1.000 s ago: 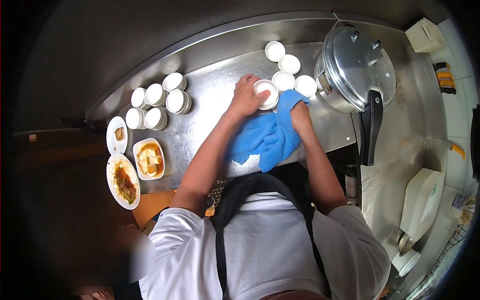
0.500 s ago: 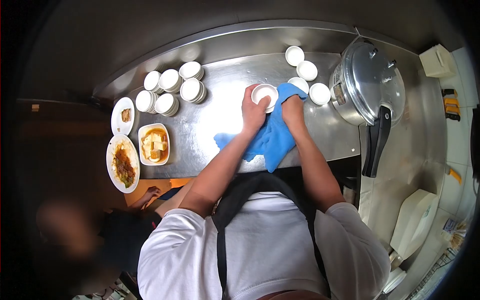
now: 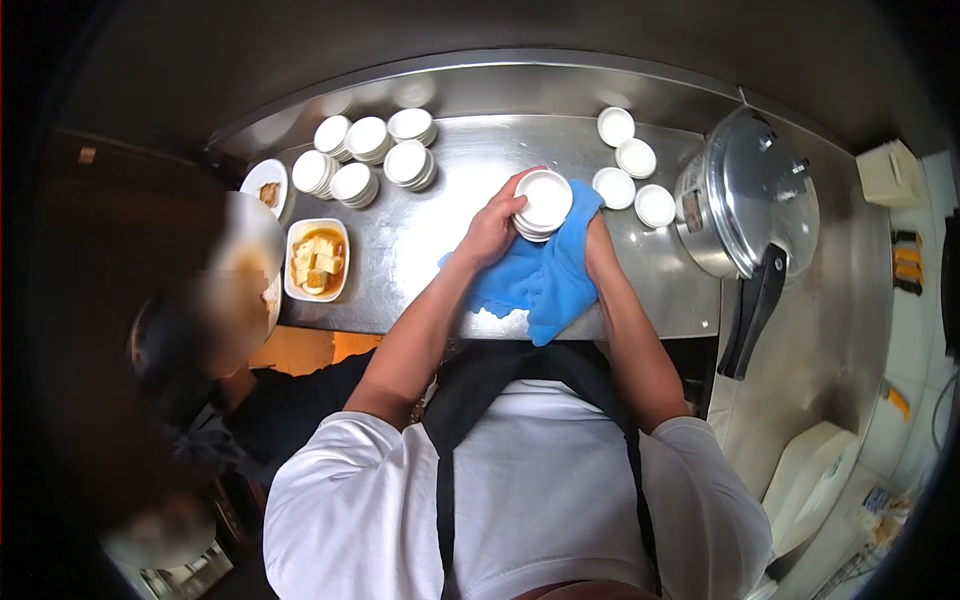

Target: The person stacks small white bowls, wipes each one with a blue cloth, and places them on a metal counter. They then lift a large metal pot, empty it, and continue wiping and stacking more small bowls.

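Observation:
My left hand (image 3: 492, 228) is closed around a short stack of small white sauce dishes (image 3: 545, 200), thumb at the rim, above the steel counter. My right hand (image 3: 597, 250) is wrapped in a blue cloth (image 3: 560, 275), pressed against the right side of that stack; its fingers are mostly hidden by the fabric. The cloth hangs down toward the counter's front edge. Just to the right, several single white dishes (image 3: 613, 188) lie on the steel. Farther left stand several stacks of the same white dishes (image 3: 353, 185).
A square bowl of tofu in brown sauce (image 3: 317, 262) and a plate with food scraps (image 3: 277, 180) sit at the counter's left end. On the right stands a pressure cooker (image 3: 740, 205), its black handle (image 3: 757, 310) pointing toward me. Another person (image 3: 210, 320) leans in at left.
My left hand now holds a taller-looking stack, turned more toward me. The right hand has slipped lower behind the cloth. The other person has moved up beside the counter, partly covering a plate.

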A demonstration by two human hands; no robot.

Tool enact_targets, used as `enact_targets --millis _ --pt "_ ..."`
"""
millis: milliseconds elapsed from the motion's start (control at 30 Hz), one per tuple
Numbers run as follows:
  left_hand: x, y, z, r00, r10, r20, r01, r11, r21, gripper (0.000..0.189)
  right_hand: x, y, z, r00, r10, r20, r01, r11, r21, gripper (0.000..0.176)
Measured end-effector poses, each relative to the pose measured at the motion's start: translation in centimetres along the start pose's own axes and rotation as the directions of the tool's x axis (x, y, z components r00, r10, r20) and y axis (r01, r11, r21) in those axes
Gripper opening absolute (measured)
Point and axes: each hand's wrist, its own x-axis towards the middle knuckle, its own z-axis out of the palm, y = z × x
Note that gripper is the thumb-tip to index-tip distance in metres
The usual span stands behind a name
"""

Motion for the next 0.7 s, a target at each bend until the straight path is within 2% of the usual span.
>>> enact_targets --millis 67,100,133,167,200,233,300,333,367,400,433,500,533,633,667,700 --pt "-0.3 -1.5 -2.5 0.987 0.078 -0.141 -0.085 0.995 -0.047 0.043 0.6 1.6 1.0 0.987 -0.135 0.084 0.148 0.975 -0.165 0.022" --pt "-0.4 -2.2 -3.8 0.969 0.119 -0.215 -0.136 0.988 -0.069 0.043 1.1 2.2 1.3 0.992 -0.093 0.09 0.112 0.962 -0.249 0.022" --pt "-0.7 -2.3 -4.2 0.962 0.094 -0.257 -0.153 0.964 -0.218 0.043 1.6 2.8 1.3 0.994 -0.05 0.093 0.079 0.939 -0.334 0.021" --pt "-1.3 -1.6 -4.6 0.96 0.074 -0.27 -0.135 0.968 -0.214 0.042 1.3 1.6 2.3 0.996 -0.01 0.092 0.048 0.908 -0.417 0.021" --pt "-1.9 -1.2 -5.0 0.958 0.05 -0.283 -0.114 0.971 -0.212 0.041 0.7 0.0 2.3 0.994 0.031 0.102 0.004 0.946 -0.324 0.02" --pt "-2.5 -0.6 -5.2 0.956 0.023 -0.293 -0.089 0.973 -0.213 0.04 2.0 0.4 2.5 0.958 -0.087 0.272 0.178 0.926 -0.334 0.019" --pt "-3.2 1.2 -4.8 0.954 -0.066 -0.292 0.059 0.998 -0.031 0.046 4.7 1.4 2.9 0.771 -0.28 0.572 0.492 0.832 -0.256 0.019" --pt "-3.3 1.4 -5.1 0.954 -0.088 -0.286 0.115 0.99 0.077 0.047 2.8 -1.9 5.6 0.83 -0.076 0.552 0.257 0.931 -0.259 0.019" --pt "-3.5 2.0 -5.1 0.955 -0.11 -0.275 0.165 0.968 0.188 0.049 2.9 -2.9 6.8 0.709 -0.2 0.677 0.606 0.665 -0.437 0.021" --pt "-4.3 3.8 -3.5 0.871 -0.24 -0.428 0.272 0.962 0.014 0.051 3.4 -2.8 7.2 0.75 -0.207 0.628 0.58 0.661 -0.475 0.022" --pt "-4.6 3.5 -4.4 0.915 -0.228 -0.334 0.206 0.973 -0.1 0.051 3.9 -2.8 7.7 0.788 -0.217 0.576 0.554 0.657 -0.512 0.023" --pt "-5.6 1.8 -6.9 0.974 -0.174 -0.146 0.116 0.934 -0.338 0.051 3.7 -3.3 8.9 0.75 -0.31 0.585 0.626 0.619 -0.474 0.022" --pt "-6.1 2.3 -6.2 0.973 -0.128 -0.191 0.083 0.97 -0.227 0.057 3.5 -3.4 9.4 0.73 -0.353 0.586 0.657 0.599 -0.458 0.021" --pt "-6.4 3.1 -7.4 0.97 -0.178 -0.167 0.132 0.958 -0.254 0.056 3.8 -0.7 10.5 0.743 -0.357 0.567 0.562 0.793 -0.237 0.033" --pt "-6.5 3.5 -7.6 0.965 -0.196 -0.173 0.146 0.953 -0.265 0.054 4.2 -0.5 10.6 0.729 -0.262 0.632 0.557 0.763 -0.327 0.042" --pt "-6.7 3.4 -7.6 0.964 -0.194 -0.182 0.133 0.944 -0.302 0.053 4.7 -0.4 10.8 0.748 -0.241 0.619 0.532 0.775 -0.341 0.043"
